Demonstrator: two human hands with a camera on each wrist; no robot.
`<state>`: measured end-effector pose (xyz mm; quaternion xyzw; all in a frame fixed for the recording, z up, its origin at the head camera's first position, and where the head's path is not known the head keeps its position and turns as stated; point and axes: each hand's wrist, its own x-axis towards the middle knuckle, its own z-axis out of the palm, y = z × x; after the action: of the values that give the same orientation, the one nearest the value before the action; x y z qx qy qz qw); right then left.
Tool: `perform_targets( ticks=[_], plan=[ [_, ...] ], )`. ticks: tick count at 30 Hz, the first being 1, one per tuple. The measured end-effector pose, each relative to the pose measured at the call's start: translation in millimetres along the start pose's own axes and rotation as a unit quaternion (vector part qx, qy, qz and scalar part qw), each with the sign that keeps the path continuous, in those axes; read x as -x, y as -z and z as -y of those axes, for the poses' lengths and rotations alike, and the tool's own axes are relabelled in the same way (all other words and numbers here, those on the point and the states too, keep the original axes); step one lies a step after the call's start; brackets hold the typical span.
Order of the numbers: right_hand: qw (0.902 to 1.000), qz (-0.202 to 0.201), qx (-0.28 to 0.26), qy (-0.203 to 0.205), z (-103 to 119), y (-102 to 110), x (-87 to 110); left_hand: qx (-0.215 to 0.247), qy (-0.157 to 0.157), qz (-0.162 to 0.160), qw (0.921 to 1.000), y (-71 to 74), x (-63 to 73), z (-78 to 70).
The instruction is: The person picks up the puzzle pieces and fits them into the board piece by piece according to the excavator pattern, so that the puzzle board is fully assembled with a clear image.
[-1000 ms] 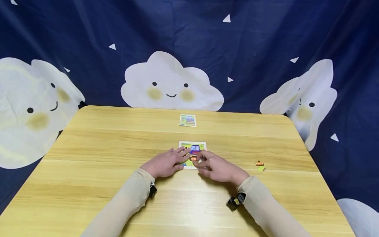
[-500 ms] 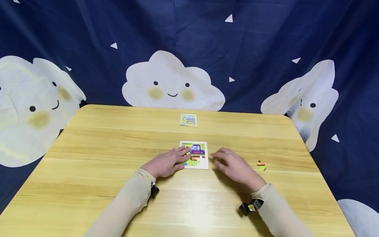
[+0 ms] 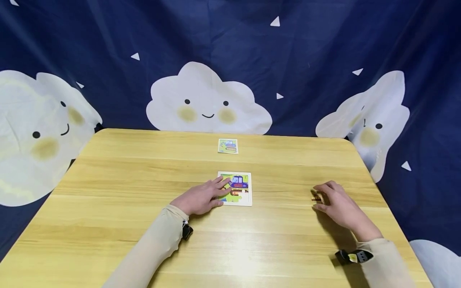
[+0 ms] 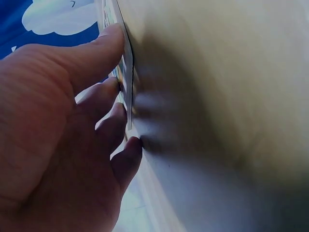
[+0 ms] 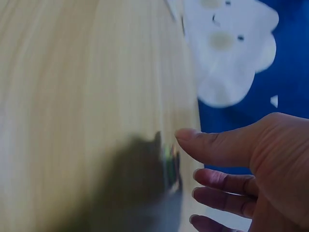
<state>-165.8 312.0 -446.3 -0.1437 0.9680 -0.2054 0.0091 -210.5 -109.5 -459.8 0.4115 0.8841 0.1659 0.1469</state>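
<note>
A white-framed jigsaw puzzle [image 3: 245,200] with a blue vehicle picture lies mid-table, its lower right corner showing bare white. My left hand [image 3: 203,197] rests over its left side with fingers spread. The left wrist view has the thumb and some fingertips at the edge of the puzzle board [image 4: 129,92]. Far to the right, my right hand [image 3: 340,206] hovers at a loose puzzle piece [image 3: 315,199], partly hidden by the fingers in the head view. In the right wrist view, thumb and fingers are parted and appear clear of the blurred puzzle piece [image 5: 170,166].
A small picture card [image 3: 228,146] of a similar vehicle lies near the back of the wooden table [image 3: 144,172]. Behind the table hangs a dark blue curtain [image 3: 306,48] with smiling clouds.
My right hand has left the puzzle's lower right part and moved right to the loose puzzle piece. My left hand has stayed on the puzzle.
</note>
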Motion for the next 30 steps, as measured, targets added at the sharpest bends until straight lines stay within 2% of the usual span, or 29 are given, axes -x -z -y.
perform_targets(
  ticks=[6, 16, 19, 24, 30],
  plan=[
    [0.9999, -0.011, -0.008, -0.006, -15.3, -2.6, 6.8, 0.007, 0.003, -0.003, 1.0, -0.7, 0.3, 1.6],
    [0.999, -0.02, -0.037, 0.013, -20.7, -12.3, 3.5, 0.02, 0.003, -0.002, 0.9998, -0.4, -0.5, 0.8],
    [0.9985, -0.02, -0.048, 0.015, -21.3, -12.9, 0.2, 0.02, 0.005, -0.003, 0.9998, -0.5, 0.1, 0.6],
    [0.9981, -0.013, -0.06, -0.008, -19.7, -11.8, -2.6, 0.023, 0.004, -0.004, 0.9997, -1.1, 0.3, 0.8],
    [0.9971, -0.05, -0.057, 0.009, -7.4, -13.6, -7.4, 0.027, 0.01, -0.003, 0.9996, -1.0, -0.7, 1.3]
  ],
)
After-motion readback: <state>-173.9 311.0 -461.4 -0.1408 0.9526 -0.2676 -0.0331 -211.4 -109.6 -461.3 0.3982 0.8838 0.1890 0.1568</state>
